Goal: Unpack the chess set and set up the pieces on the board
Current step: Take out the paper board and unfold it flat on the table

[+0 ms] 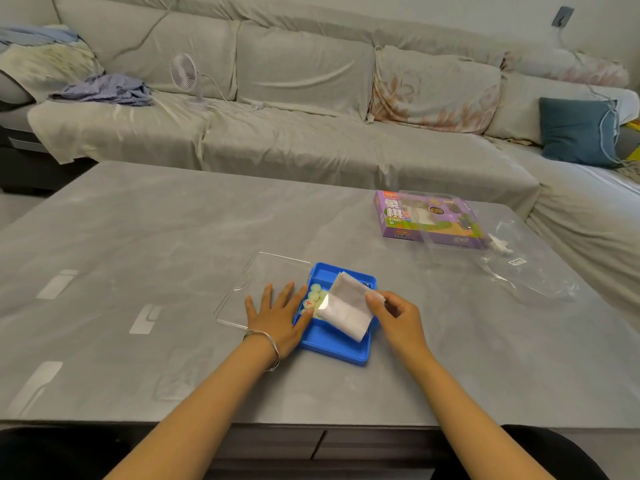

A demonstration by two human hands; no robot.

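Head view: I judge the shallow blue plastic tray (332, 348) could skid on the grey table (156, 237), spilling its pale round chess pieces (313, 301). My left hand (277, 318), fingers spread flat, braces its edge; my right hand (398, 318) pinches the folded white paper board (346, 308) lying in it.

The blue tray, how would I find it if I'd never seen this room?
Look at the big grey table in front of the sofa, at the near edge where the two hands are. The blue tray sits between the left hand and right hand, with round pale pieces and a folded white sheet inside. It's the only bright blue thing there; the box further back is purple.
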